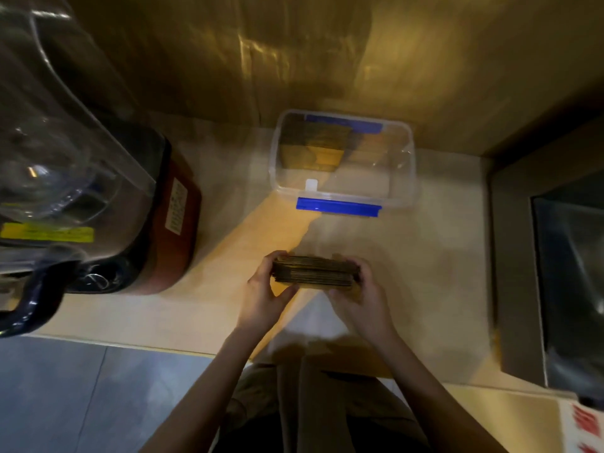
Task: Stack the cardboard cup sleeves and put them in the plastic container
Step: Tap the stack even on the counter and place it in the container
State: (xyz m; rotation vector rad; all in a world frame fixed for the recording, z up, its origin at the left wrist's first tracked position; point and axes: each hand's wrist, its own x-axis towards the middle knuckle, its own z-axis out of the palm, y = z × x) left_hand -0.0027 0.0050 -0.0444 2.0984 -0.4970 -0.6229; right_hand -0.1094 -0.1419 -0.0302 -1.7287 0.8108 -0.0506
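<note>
A stack of brown cardboard cup sleeves (314, 271) is held flat just above the counter, near its front edge. My left hand (264, 295) grips the stack's left end and my right hand (362, 297) grips its right end. Beyond them stands a clear plastic container (407, 178) with blue clips, open at the top. Some brown sleeves (313, 145) lie inside its left half; its right half is bare.
A large blender (81, 178) with a clear jug and red-brown base fills the left side of the counter. A metal sink (568, 273) lies at the right. A brown wall runs behind the container. Grey floor shows at lower left.
</note>
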